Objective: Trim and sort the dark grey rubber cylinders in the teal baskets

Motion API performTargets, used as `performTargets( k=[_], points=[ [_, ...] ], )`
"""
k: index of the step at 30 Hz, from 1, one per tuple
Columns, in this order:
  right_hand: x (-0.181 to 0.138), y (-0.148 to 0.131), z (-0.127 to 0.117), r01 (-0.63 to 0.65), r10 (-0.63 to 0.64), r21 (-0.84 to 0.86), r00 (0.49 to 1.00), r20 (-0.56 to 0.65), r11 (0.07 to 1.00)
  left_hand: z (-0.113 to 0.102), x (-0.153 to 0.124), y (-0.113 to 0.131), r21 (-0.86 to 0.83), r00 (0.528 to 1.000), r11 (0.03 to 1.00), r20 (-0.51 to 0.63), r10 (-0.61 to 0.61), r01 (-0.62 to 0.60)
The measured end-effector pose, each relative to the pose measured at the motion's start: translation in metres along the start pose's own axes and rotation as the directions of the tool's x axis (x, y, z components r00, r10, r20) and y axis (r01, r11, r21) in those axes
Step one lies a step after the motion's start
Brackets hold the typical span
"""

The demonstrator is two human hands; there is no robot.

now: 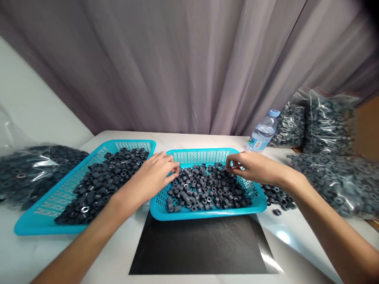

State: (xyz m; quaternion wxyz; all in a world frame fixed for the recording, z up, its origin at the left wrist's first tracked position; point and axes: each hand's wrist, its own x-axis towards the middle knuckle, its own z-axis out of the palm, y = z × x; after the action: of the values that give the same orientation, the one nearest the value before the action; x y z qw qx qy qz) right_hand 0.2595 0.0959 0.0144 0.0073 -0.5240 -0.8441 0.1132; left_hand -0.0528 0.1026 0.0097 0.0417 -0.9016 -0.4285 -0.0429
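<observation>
A blue perforated tray in the middle holds a heap of small dark grey ring-shaped parts. My left hand rests over the tray's left edge, fingers curled onto the parts. My right hand hovers over the tray's far right side, fingers pinched on a thin stick-like tool pointing left toward the parts. A second, larger blue tray on the left holds more dark rings.
A black sheet lies on the white table in front of the middle tray. Loose rings sit right of that tray. A water bottle stands behind. Clear bags of rings lie at right and left.
</observation>
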Motion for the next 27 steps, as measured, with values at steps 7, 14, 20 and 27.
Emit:
performTargets(
  k=[7, 14, 20, 27],
  points=[
    [0.0, 0.0, -0.001, 0.013, -0.014, -0.021, 0.999, -0.037, 1.0, 0.022, 0.004, 0.004, 0.091, 1.0, 0.996, -0.023, 0.019, -0.016],
    [0.002, -0.002, 0.0, 0.009, -0.01, -0.027, 1.0, -0.009, 1.0, 0.023, 0.005, 0.005, 0.146, 0.999, 0.989, -0.03, 0.014, -0.009],
    [0.003, 0.002, 0.006, 0.011, -0.011, -0.02, 1.0, -0.012, 1.0, 0.008, 0.002, 0.008, -0.004, 0.997, 0.998, -0.039, -0.059, 0.059],
    [0.006, 0.007, 0.009, 0.015, -0.016, -0.023, 0.999, -0.028, 1.0, -0.011, -0.004, -0.008, -0.444, 0.991, 0.886, 0.093, -0.099, 0.131]
  ],
)
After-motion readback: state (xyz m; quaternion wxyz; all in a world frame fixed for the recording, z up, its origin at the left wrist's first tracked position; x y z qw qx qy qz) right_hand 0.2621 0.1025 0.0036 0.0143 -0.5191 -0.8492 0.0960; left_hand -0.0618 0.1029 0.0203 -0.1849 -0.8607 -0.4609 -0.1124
